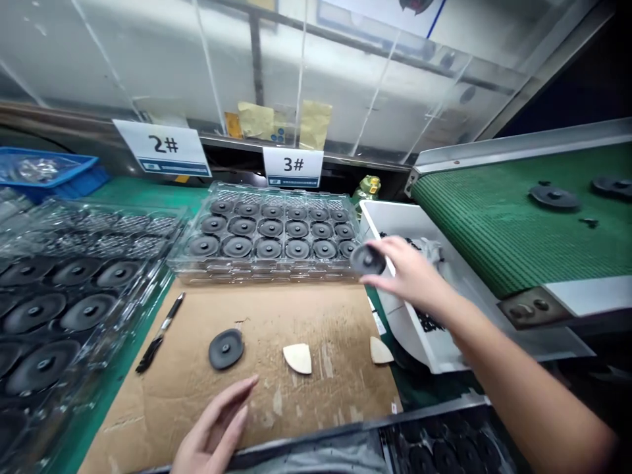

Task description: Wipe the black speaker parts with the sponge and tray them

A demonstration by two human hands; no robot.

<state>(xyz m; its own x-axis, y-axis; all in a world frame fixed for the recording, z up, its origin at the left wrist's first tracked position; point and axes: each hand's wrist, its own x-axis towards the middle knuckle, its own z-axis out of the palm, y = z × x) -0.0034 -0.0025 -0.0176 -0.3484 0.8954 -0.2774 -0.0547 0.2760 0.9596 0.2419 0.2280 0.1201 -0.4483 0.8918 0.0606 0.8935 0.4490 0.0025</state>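
My right hand [407, 273] grips a black disc-like part with a small central stud [368, 261] by its edge, above the white bin's near-left rim. Low in the view, my left hand [217, 424] is empty, its thumb and fingers apart over the cardboard [182, 395]. Just beyond those fingers lies a second black disc [226, 349], flat on the cardboard. Two pale wedge-shaped pieces, one in the middle [298, 359] and one by the right edge [380, 351], rest there too. A clear tray [276, 268] holding rows of black discs stands behind.
A black pen [160, 332] lies on the cardboard's left side. More trays of discs [89, 309] stand at left, with a blue bin [59, 174] behind. The white bin [395, 214] holds small black pieces. A green conveyor [518, 210] carries discs at right.
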